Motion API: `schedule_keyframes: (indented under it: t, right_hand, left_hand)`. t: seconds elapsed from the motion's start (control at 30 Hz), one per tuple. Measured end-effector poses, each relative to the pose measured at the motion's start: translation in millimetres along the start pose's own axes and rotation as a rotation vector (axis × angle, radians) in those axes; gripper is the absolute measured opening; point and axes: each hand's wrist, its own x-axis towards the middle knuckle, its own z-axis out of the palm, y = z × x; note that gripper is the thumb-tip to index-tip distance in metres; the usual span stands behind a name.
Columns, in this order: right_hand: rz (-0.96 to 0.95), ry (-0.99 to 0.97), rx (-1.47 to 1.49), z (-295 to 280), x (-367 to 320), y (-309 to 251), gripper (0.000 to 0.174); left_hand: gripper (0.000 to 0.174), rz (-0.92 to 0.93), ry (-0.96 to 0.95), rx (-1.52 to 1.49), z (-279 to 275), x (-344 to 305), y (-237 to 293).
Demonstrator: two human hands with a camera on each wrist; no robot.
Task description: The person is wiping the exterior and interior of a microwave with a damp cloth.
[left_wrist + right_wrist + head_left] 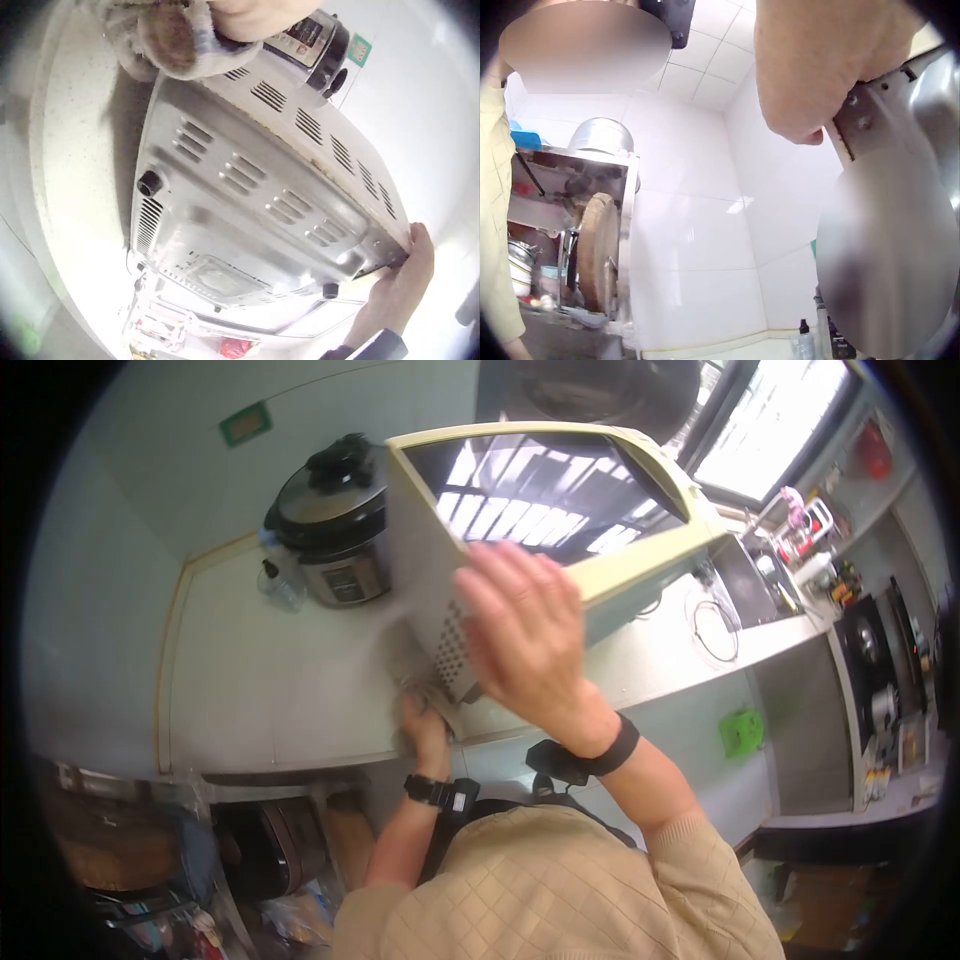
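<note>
A microwave oven (545, 510) with a cream frame and dark door stands tilted up on the counter. Its metal underside (225, 202), with slots and black feet, shows in the left wrist view. My right hand (530, 635) grips the oven's raised bottom edge; in the right wrist view the hand (817, 67) bends over a metal corner. Low by the oven's vented side, near the counter's front edge, my left hand (427, 728) holds a greyish cloth (176, 41). The cloth lies against the oven's lower edge, and the left fingers are partly hidden.
A pressure cooker (335, 525) and a small clear bottle (278, 585) stand to the left on the white counter (240, 680). To the right are a sink (755, 580) and a looped cable (715, 630). Below the counter, shelves hold a dark rounded appliance (270, 845).
</note>
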Motion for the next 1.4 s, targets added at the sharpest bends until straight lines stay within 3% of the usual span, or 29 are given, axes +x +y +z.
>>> schedule_keyframes:
  t: [0.03,0.07,0.13,0.2,0.23,0.3,0.37,0.43,0.57,0.7,0.73,0.77,0.83,0.87,0.9,0.93,1.0,1.1,1.17,1.2,1.23,1.27,1.3,1.33,1.4]
  right_hand:
    - [-0.036,-0.012,0.058,-6,-4,-1,0.039]
    - [-0.017,-0.013,0.15,-14,-12,-2,0.032]
    - [-0.091,0.007,0.167,-27,-39,5,0.028]
    - [-0.182,-0.021,0.192,-40,-72,23,0.014]
    - [-0.169,-0.071,0.15,-47,-89,33,0.009]
    - [-0.072,-0.205,0.107,-64,-132,81,0.009]
    - [0.102,-0.341,0.086,-85,-172,122,0.013]
    - [0.266,-0.42,0.087,-106,-209,158,0.015]
    - [0.447,-0.63,0.079,-125,-277,205,0.016]
    - [0.529,-0.751,0.128,-126,-309,222,0.02]
    - [0.62,-0.797,0.184,-127,-311,225,0.034]
    - [0.62,-0.796,0.195,-126,-315,227,0.034]
    - [0.965,-0.633,0.439,-122,-321,232,0.058]
    - [0.964,-0.631,0.446,-120,-319,233,0.058]
    - [1.073,-0.368,0.574,-118,-312,231,0.066]
    - [1.17,-0.096,0.695,-119,-308,230,0.075]
    - [1.236,0.005,0.763,-127,-304,242,0.077]
    - [1.325,0.184,0.856,-140,-296,268,0.068]
    - [1.404,0.24,0.969,-148,-284,287,0.058]
    - [1.289,0.33,0.827,-148,-268,297,0.049]
    - [1.334,0.448,0.899,-150,-254,304,0.049]
    - [1.328,0.322,0.892,-147,-253,317,0.05]
    - [1.32,0.199,0.88,-146,-254,330,0.05]
    - [1.318,0.213,0.884,-147,-254,337,0.05]
    - [0.87,-0.605,0.192,-148,-251,346,0.052]
  left_hand:
    - [0.033,0.174,0.019,0.174,-6,-6,3]
    - [0.033,0.181,0.002,0.187,-11,-12,10]
    - [0.031,0.638,0.237,0.989,-18,-24,26]
    - [0.03,0.68,0.187,1.195,-21,-34,34]
    - [0.028,0.703,0.134,1.392,-27,-41,38]
    - [0.021,0.715,0.069,1.488,-8,-55,34]
    - [0.027,0.452,0.063,1.847,18,-66,26]
    - [0.026,0.47,0.085,1.829,42,-72,6]
    - [0.027,0.352,-0.132,1.572,140,-106,-29]
    - [0.03,0.6,-0.376,1.366,227,-107,-82]
    - [0.032,0.566,-0.458,1.273,248,-101,-91]
    - [0.034,0.532,-0.536,1.176,269,-95,-99]
    - [0.036,0.325,-0.654,0.935,310,-93,-106]
    - [0.036,0.141,-0.692,0.827,333,-101,-96]
    - [0.036,-0.042,-0.724,0.714,356,-115,-82]
    - [0.037,-0.083,-0.712,0.632,373,-128,-74]
    - [0.039,-0.115,-0.695,0.55,393,-143,-68]
    - [0.043,-0.014,-0.782,0.407,404,-153,-55]
    - [0.043,0.42,-0.847,0.536,393,-158,-22]
    - [0.043,0.542,-0.814,0.672,382,-159,6]
    - [0.042,0.665,-0.775,0.807,365,-159,36]
    - [0.041,0.658,-0.664,0.703,346,-158,60]
    - [0.039,0.829,-0.513,0.853,324,-158,90]
    - [0.037,0.951,-0.362,0.825,303,-157,113]
    - [0.032,0.938,-0.001,0.724,262,-156,149]
